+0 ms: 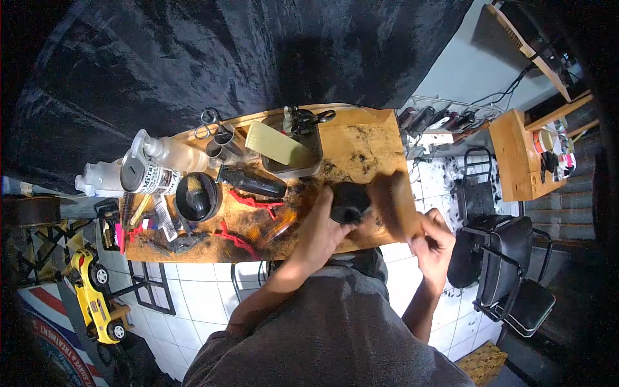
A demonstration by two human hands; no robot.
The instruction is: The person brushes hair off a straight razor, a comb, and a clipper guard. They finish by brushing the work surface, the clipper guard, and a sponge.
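Note:
My left hand [320, 233] is closed around a dark, rounded black object [350, 198] over the front of the wooden table [380, 138]. Its exact kind does not show. Just to the right, my right hand [433, 244] grips the pale handle of a wooden brush [403, 205], whose dark bristle side is smeared by motion and faces the black object. Near my left hand lie an amber-coloured comb-like piece [278, 227], a red-edged tool [255, 201] and a black hair clipper [253, 181].
Dark hair clippings are scattered over the tabletop. A metal tray [303, 169] holds a pale yellow block [278, 143]. Farther left stand a black bowl [196, 205] with a brush, a white-labelled jar [143, 171] and bottles. A black chair [509, 264] stands on the right.

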